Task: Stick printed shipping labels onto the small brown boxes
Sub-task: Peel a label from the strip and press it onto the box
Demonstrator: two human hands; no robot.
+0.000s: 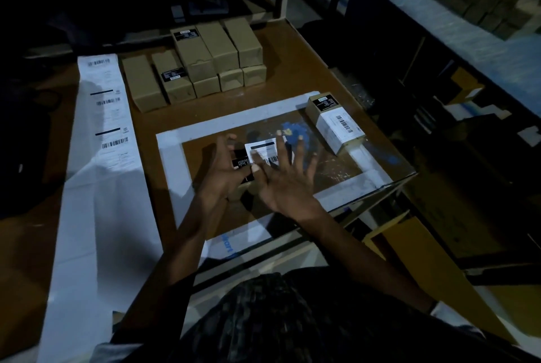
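Left hand: its grip is curled around a small brown box at the middle of the table, thumb on the near side, fingers raised over the far end.
Right hand: fingers spread and straight, palm down, pressing a white shipping label with a barcode onto the top of that box; no closed grip.
Box in hand: mostly hidden by both hands; a black printed sticker shows beside the white label.
Labelled box: lies at the right of the white-taped frame, white label wrapped round it, apart from the hands.
Stack of brown boxes: at the far side of the table, two rows high on the right.
Label strip: long white roll of printed labels running along the left of the table.
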